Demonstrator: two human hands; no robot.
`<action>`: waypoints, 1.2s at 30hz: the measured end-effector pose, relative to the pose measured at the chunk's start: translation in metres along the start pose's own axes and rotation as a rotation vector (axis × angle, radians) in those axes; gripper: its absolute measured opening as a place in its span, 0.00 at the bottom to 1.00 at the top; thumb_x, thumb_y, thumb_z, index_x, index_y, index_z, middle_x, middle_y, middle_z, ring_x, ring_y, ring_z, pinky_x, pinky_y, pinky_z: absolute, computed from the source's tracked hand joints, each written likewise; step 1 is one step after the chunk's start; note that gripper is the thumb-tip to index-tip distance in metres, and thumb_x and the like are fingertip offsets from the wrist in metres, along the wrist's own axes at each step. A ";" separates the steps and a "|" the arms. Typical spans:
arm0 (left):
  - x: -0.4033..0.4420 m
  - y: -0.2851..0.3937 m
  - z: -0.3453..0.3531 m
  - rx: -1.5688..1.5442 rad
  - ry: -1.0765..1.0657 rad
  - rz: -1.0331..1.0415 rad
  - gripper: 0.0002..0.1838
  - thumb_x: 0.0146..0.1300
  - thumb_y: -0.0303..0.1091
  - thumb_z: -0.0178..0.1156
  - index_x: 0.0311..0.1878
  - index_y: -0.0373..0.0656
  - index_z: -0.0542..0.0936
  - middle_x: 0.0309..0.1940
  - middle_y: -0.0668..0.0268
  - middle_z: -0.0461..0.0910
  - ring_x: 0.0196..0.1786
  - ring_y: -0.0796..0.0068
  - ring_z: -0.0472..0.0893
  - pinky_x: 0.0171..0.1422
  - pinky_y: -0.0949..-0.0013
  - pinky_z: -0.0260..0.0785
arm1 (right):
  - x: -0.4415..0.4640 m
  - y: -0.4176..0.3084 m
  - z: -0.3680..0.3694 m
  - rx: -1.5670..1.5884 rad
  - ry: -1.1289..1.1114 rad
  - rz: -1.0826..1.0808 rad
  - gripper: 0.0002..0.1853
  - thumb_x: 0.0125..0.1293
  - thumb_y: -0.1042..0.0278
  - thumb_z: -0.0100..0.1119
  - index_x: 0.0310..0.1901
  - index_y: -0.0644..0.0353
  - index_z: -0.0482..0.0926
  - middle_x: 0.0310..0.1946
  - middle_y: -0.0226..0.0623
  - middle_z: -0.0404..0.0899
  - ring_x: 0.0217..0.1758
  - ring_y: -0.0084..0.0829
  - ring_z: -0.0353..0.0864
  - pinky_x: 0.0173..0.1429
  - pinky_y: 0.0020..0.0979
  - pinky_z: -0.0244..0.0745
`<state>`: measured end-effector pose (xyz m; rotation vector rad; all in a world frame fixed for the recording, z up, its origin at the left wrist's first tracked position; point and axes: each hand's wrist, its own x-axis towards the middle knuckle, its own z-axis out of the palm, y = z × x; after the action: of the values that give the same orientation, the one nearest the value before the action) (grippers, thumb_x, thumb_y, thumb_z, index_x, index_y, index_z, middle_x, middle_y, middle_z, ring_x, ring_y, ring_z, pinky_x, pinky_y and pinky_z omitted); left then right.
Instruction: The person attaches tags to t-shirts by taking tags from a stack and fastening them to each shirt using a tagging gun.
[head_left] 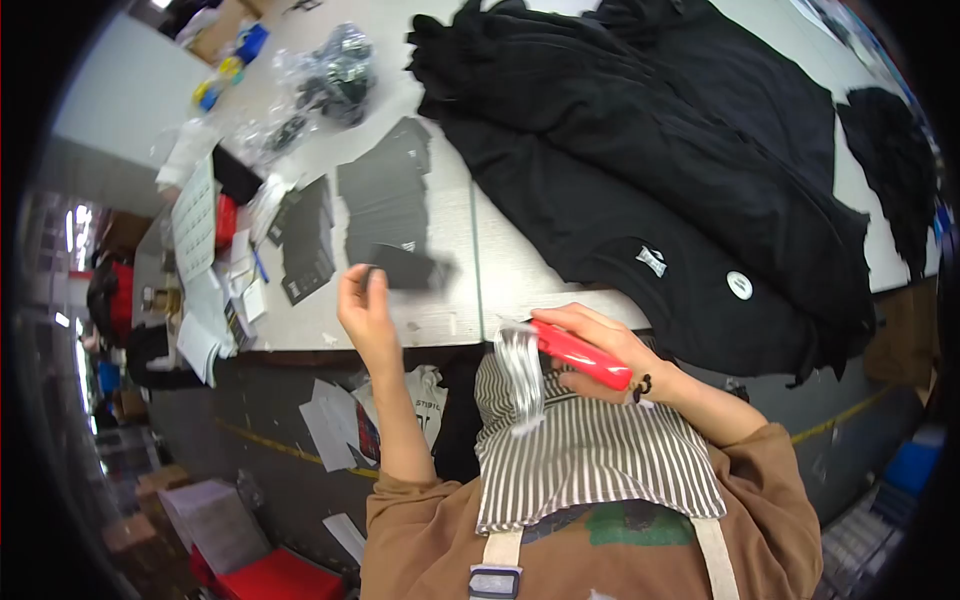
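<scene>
My left hand [366, 312] pinches a dark card tag [408, 268], blurred by motion, at the table's front edge. Just beyond it lies a fanned stack of grey card tags [385, 195], with a second row of dark tags [306, 240] to its left. Wrapped in my right hand [612, 342] is a red tagging gun [582, 356], held over my striped apron. From its front hangs a bundle of clear plastic tag pins [520, 378]. Black T-shirts [620, 170] are piled to the right; the front one shows a neck label [651, 262] and a round white sticker [739, 285].
A clear plastic bag [340, 75] sits at the back left. Papers [205, 290] and a red item [226, 218] crowd the table's left end. A separate black garment [888, 165] lies far right. Below the table are loose papers [328, 425] and a red seat [280, 578].
</scene>
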<state>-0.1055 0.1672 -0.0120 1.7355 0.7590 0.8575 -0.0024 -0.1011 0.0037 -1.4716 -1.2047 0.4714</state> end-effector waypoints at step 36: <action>-0.058 0.044 0.153 -0.180 -0.740 -0.163 0.07 0.64 0.29 0.55 0.40 0.38 0.80 0.18 0.73 0.70 0.22 0.87 0.64 0.26 0.82 0.54 | -0.037 0.024 -0.037 -0.403 0.289 0.208 0.41 0.43 0.79 0.66 0.64 0.61 0.64 0.58 0.49 0.65 0.50 0.45 0.76 0.51 0.35 0.76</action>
<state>-0.0059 0.0297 -0.0169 1.6309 0.3025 0.1279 0.0230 -0.1478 -0.0182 -1.9474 -0.9531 0.1454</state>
